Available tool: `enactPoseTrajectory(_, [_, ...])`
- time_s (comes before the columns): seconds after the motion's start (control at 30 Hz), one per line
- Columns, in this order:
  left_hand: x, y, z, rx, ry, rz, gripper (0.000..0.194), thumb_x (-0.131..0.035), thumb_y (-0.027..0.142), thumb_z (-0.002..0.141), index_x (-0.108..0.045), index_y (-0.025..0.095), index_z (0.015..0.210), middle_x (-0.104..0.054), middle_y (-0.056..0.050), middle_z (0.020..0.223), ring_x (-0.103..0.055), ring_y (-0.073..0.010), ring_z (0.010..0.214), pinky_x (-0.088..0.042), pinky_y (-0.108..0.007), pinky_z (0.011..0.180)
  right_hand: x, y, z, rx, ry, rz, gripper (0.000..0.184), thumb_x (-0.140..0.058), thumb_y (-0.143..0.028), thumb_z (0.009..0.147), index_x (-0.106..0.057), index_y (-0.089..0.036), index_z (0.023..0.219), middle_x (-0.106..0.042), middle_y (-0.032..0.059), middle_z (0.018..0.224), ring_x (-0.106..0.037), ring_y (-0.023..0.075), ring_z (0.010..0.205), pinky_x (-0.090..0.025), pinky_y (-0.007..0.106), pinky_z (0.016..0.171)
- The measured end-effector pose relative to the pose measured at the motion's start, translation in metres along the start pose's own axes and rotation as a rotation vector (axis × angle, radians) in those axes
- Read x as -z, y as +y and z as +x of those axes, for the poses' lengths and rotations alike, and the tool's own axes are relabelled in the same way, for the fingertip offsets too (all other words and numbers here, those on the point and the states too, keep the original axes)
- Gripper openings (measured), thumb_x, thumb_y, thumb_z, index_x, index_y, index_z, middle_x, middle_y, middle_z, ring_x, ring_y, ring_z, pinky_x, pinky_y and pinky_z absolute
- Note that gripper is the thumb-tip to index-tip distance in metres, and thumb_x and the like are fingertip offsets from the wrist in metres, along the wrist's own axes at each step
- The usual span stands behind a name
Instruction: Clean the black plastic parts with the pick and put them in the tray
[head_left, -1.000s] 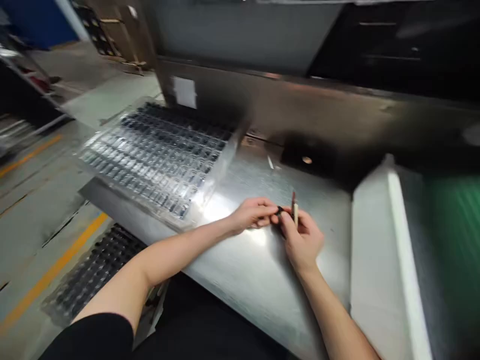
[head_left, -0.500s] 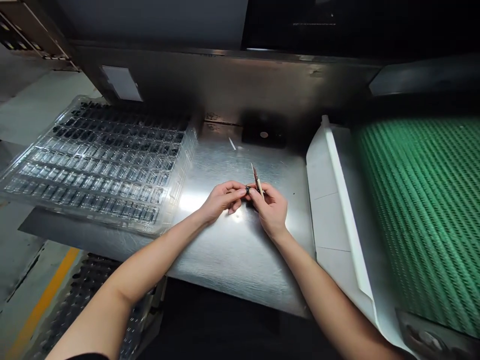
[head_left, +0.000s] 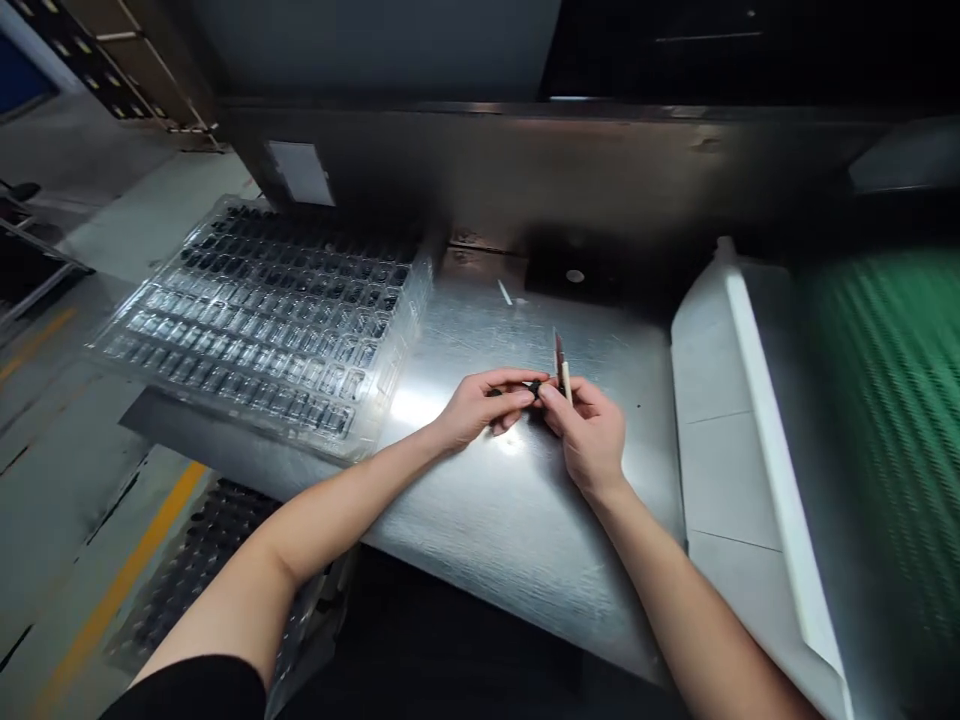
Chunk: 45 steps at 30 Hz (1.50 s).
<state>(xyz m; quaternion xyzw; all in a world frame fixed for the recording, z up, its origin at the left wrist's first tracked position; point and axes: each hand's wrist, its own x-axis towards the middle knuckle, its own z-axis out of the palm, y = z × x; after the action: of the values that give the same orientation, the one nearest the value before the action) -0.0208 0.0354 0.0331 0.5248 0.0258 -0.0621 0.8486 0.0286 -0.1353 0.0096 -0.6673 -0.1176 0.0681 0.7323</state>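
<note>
View swung left; right hand, grip closed, holds slim tool pointing away.

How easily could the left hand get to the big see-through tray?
Pretty easily, it seems: the see-through tray sits off to the left hand's own left on the metal table, and nothing seems to stand between them. Its fingers are busy with a small black part, though.
</note>
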Motion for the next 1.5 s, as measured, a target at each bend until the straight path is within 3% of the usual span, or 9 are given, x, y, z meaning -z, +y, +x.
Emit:
enactPoseTrajectory(0.13, [0.001,-0.002,0.001,0.019,0.029,-0.067,0.062,-0.094,0.046,0.079,-0.080,0.011,0.128,-0.067,-0.002,0.078,-0.048,-0.0068,0.054,-0.031,-0.023,0.047,0.001,0.001,0.000,-0.007,-0.018,-0.007,0.040,-0.090,-0.059,0.089,-0.078,-0.021,0.095,-0.067,0.0028,0.076,-0.051,0.0138,0.061,-0.034,0.025,0.050])
enactPoseTrajectory(0.37, [0.003,0.003,0.003,0.015,0.077,-0.233,0.060,-0.097,0.041,0.076,-0.079,0.014,0.126,-0.076,-0.008,0.098,-0.045,-0.0040,0.055,-0.024,-0.021,0.046,0.002,0.007,0.001,0.107,0.012,-0.030,0.049,-0.068,-0.068,0.103,-0.074,-0.022,0.087,-0.060,0.0003,0.071,-0.046,0.0135,0.056,-0.033,0.028,0.051])
enactPoseTrajectory(0.53, [0.002,0.008,0.004,-0.007,0.145,-0.269,0.057,-0.097,0.036,0.078,-0.077,0.017,0.128,-0.072,-0.004,0.091,-0.043,-0.0031,0.053,-0.022,-0.019,0.045,0.007,-0.009,0.002,0.334,0.007,-0.403,0.050,-0.065,-0.064,0.106,-0.070,-0.023,0.079,-0.062,0.0005,0.070,-0.053,0.0175,0.064,-0.040,0.033,0.063])
enactPoseTrajectory(0.67, [0.003,0.008,0.005,-0.044,0.180,-0.294,0.052,-0.096,0.032,0.079,-0.078,0.019,0.127,-0.069,-0.003,0.091,-0.042,-0.0026,0.054,-0.023,-0.017,0.045,0.009,-0.019,0.003,0.463,0.086,-0.586,0.044,-0.068,-0.055,0.108,-0.064,-0.023,0.077,-0.062,-0.0003,0.072,-0.055,0.0177,0.066,-0.040,0.034,0.066])
enactPoseTrajectory(0.97, [0.004,0.006,0.006,-0.074,0.196,-0.264,0.046,-0.094,0.031,0.083,-0.079,0.020,0.126,-0.068,-0.003,0.091,-0.041,-0.0024,0.054,-0.025,-0.016,0.045,0.008,-0.008,0.006,0.463,0.088,-0.762,0.048,-0.064,-0.056,0.110,-0.059,-0.024,0.075,-0.064,0.0007,0.074,-0.056,0.0177,0.066,-0.037,0.034,0.065])
enactPoseTrajectory(1.5, [0.003,0.010,0.006,-0.036,0.218,-0.277,0.044,-0.093,0.027,0.082,-0.080,0.018,0.124,-0.067,-0.003,0.089,-0.038,-0.0023,0.055,-0.024,-0.016,0.046,0.008,-0.008,0.006,0.403,0.096,-0.808,0.056,-0.057,-0.068,0.110,-0.059,-0.025,0.075,-0.068,0.0042,0.076,-0.059,0.0195,0.068,-0.037,0.035,0.065])
